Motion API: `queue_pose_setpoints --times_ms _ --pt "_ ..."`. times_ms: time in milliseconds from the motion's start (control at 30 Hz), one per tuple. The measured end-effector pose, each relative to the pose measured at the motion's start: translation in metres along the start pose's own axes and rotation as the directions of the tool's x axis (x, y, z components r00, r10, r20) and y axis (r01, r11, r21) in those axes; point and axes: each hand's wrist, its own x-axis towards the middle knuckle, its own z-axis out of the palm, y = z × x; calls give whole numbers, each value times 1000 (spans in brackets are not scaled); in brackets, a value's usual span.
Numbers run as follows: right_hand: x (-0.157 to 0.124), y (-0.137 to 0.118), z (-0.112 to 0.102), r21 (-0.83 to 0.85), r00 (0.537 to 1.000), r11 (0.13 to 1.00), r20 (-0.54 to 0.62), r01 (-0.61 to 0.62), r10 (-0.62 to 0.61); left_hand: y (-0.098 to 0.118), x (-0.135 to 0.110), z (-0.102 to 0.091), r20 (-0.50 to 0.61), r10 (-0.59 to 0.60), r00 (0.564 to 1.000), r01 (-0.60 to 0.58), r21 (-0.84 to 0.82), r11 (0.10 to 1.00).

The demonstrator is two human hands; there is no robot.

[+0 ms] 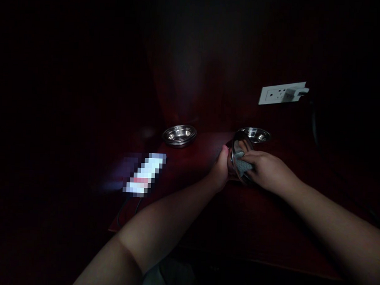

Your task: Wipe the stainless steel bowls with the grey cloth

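My left hand [220, 170] grips a shiny metal bowl [247, 140] from its outer side, with the bowl tipped on edge so its inside faces right. Its fingers are mostly hidden behind the bowl. Pinched in my right hand [266, 169] is a grey-green cloth [243, 164], pressed against the bowl's inner surface. Just behind the held bowl, another metal bowl [259, 135] rests on the table, partly covered by it. Farther left stands a small stack of metal bowls [179, 136].
A lit phone [147, 174], its screen blurred into blocks, lies at the left on the dark red table [195, 176], with a cable near it. On the back wall is a white power outlet [272, 94] holding a plug [293, 93]. Surroundings are very dark.
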Motion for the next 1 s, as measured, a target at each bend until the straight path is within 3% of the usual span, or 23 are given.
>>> queue_pose_setpoints --times_ms 133,233,367,500,733,833,1000 --pt "-2 -9 -6 133 994 990 106 -54 40 1 -1 0 -29 9 1000 -9 23 1000" --pt "-2 -13 -10 248 990 969 135 -4 -30 -1 -1 -2 7 52 999 -52 24 998" --pt "-3 -17 -13 374 988 922 68 103 -138 -6 2 -6 65 44 997 -48 73 996" --pt "-3 -21 -14 406 991 904 -58 133 -120 -8 2 -8 125 3 992 -15 99 995" --pt "-3 -9 -6 260 954 958 -296 122 -42 2 -9 1 118 -141 983 121 161 979" --pt "-2 0 -3 150 957 988 -291 40 6 5 -10 2 130 -155 979 139 126 982" --pt "0 10 -3 -4 982 996 -167 -91 89 9 -9 2 97 -187 978 180 75 981"
